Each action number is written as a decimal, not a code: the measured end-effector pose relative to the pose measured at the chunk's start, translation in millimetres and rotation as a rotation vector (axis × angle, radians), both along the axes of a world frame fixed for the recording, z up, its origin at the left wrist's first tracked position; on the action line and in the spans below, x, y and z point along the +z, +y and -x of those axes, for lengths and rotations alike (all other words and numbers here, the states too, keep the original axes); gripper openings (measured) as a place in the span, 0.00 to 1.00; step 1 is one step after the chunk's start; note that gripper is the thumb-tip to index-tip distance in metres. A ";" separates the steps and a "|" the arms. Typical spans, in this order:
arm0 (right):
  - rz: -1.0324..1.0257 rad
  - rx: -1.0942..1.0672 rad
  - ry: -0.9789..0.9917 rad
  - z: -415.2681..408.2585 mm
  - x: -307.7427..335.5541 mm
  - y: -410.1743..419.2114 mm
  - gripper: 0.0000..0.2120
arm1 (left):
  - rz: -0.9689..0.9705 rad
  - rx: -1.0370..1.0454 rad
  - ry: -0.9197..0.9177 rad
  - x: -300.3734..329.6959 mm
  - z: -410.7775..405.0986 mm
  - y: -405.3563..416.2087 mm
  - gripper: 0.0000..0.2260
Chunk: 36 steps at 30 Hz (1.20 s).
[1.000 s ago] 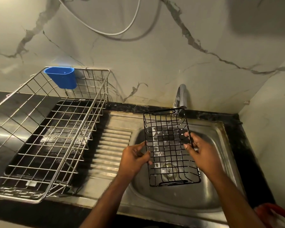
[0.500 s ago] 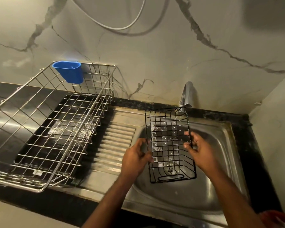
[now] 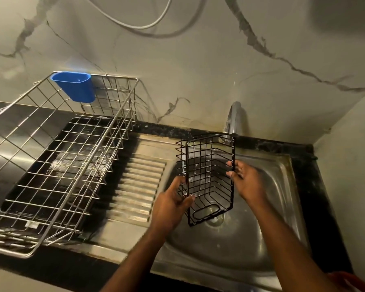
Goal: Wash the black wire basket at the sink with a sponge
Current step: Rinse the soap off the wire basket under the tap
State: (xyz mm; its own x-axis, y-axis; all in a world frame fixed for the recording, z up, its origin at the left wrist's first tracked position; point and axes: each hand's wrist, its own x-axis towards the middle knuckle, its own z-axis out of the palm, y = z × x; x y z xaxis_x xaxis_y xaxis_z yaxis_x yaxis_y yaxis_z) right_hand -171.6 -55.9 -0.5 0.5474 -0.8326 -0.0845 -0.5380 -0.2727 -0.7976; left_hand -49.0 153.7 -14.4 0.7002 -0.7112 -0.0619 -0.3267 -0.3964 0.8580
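The black wire basket (image 3: 209, 178) hangs over the steel sink (image 3: 278, 186), tilted on its side so its open face points right. My left hand (image 3: 173, 204) grips its lower left edge. My right hand (image 3: 246, 182) holds the right rim, with the fingers hooked over the wire. The basket's upper end sits just under the tap (image 3: 232, 121). No sponge is in view.
A large steel dish rack (image 3: 57, 161) with a blue plastic cup (image 3: 76, 86) clipped to its far rim stands on the left counter. The ribbed drainboard (image 3: 137, 186) lies between rack and basin. A red object (image 3: 350, 281) shows at the bottom right corner.
Both hands have rotated the basket from lying flat to standing on its side. The view has shifted left and down a little.
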 end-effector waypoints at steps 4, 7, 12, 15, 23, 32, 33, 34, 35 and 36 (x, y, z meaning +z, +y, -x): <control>-0.013 0.012 -0.024 -6.6 -2.5 -0.1 0.16 | -0.030 0.011 -0.032 -6.0 -3.5 1.3 0.20; -0.034 0.006 -0.033 -10.7 -5.7 -1.0 0.15 | -0.049 0.020 -0.087 -7.4 -5.9 2.1 0.20; -0.074 0.012 -0.083 -18.0 -6.9 -3.6 0.14 | -0.040 0.021 -0.152 -4.2 -8.5 2.8 0.20; -0.086 0.022 -0.102 -19.8 -8.1 -5.4 0.13 | -0.031 0.012 -0.167 -2.9 -9.4 2.8 0.21; -0.071 0.019 -0.105 -22.7 -4.9 -5.1 0.12 | 0.021 -0.006 -0.150 -8.7 -10.6 4.4 0.20; 0.020 0.036 -0.139 -32.8 11.4 -6.2 0.09 | 0.103 0.062 -0.132 -5.5 -10.1 4.1 0.21; 0.047 0.035 -0.137 -34.0 14.4 -7.4 0.08 | 0.108 0.064 -0.127 -5.4 -10.5 4.3 0.21; 0.071 0.034 -0.137 -34.9 17.4 -8.5 0.08 | 0.110 0.065 -0.120 -6.0 -10.9 4.3 0.21; 0.087 0.030 -0.139 -35.8 20.7 -9.7 0.08 | 0.110 0.064 -0.113 -6.4 -11.0 4.4 0.21; 0.096 0.024 -0.147 -36.7 23.6 -11.2 0.09 | 0.108 0.063 -0.108 -7.5 -10.9 4.1 0.21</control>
